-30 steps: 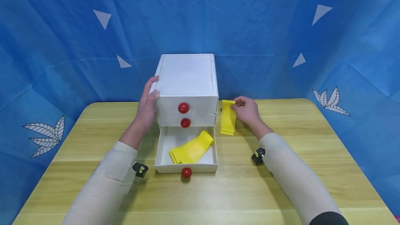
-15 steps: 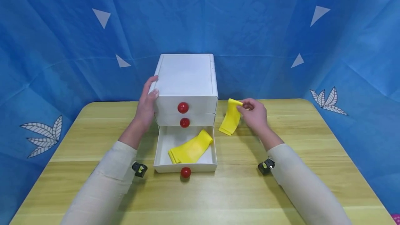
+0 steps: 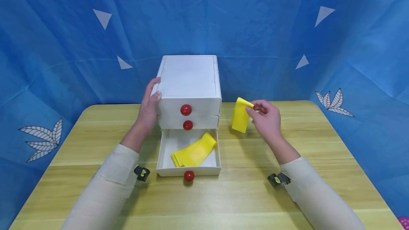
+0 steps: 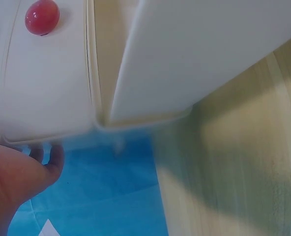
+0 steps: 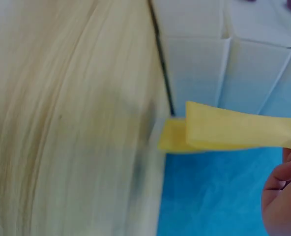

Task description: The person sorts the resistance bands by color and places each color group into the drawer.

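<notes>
A white drawer cabinet point(image 3: 188, 77) with red knobs stands on the table, its lowest drawer point(image 3: 164, 153) pulled out. My left hand point(image 3: 148, 111) holds the cabinet's upper left side, thumb and forefinger curled at the top edge. In the left wrist view, the fingertips point(image 4: 57, 153) bend against that side. Right of the cabinet, my right hand point(image 3: 268, 118) pinches one end of a soft, folded yellow strip point(image 3: 240, 118) between thumb and fingers. Its lower end hangs over the table. A similar folded yellow strip point(image 3: 196, 151) lies slantwise inside the drawer.
The wooden table point(image 3: 246, 194) has the cabinet near its back edge. Behind it hangs a blue curtain point(image 3: 262, 27) with white triangles and leaf prints. The two upper drawers are closed; the bottom drawer's red knob point(image 3: 189, 176) juts toward the front.
My right hand has lifted the yellow strip and drawn it right, away from the cabinet; the strip first hung straight, then slanted. The left hand keeps its hold on the cabinet.
</notes>
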{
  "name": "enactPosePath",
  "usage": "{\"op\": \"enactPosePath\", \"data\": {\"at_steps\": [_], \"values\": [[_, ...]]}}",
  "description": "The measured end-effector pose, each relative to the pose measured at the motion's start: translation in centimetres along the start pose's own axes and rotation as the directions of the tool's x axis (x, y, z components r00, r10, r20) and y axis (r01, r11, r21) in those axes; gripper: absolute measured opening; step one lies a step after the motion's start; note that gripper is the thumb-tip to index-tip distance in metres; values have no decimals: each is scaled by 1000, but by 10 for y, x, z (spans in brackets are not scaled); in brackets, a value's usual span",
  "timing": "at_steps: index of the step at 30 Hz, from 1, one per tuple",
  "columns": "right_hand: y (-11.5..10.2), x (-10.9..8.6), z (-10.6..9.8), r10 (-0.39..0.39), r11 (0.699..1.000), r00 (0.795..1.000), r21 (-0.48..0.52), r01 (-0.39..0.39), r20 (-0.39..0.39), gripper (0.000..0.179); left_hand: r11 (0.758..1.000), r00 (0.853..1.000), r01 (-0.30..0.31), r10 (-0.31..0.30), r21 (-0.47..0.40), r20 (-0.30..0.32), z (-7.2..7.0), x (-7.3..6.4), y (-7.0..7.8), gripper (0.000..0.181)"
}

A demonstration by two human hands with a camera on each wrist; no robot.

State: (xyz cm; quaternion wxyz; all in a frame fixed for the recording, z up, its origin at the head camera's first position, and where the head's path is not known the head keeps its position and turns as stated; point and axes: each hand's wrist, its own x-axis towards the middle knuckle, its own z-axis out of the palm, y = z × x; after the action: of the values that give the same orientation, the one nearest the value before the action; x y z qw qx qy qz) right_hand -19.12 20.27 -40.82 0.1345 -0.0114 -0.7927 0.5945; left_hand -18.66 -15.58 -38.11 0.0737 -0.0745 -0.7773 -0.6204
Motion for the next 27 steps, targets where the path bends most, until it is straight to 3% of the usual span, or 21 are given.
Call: {"op": "enactPosePath", "data": {"at_steps": [13,20,27], "values": [[-33,-44,1,-157,976,987,144,162,-43,15,1000,1000,9,-9,-4,2,-2,2,-1,53],[-45,-68,14,-287,916,955,271,297,-76,9,1000,1000,-14,14,-7,10,-1,2,-2,53],[-50,-85,40,-337,881,941,340,328,-35,9,1000,1000,10,-10,-6,-1,0,1,0,53]]}}
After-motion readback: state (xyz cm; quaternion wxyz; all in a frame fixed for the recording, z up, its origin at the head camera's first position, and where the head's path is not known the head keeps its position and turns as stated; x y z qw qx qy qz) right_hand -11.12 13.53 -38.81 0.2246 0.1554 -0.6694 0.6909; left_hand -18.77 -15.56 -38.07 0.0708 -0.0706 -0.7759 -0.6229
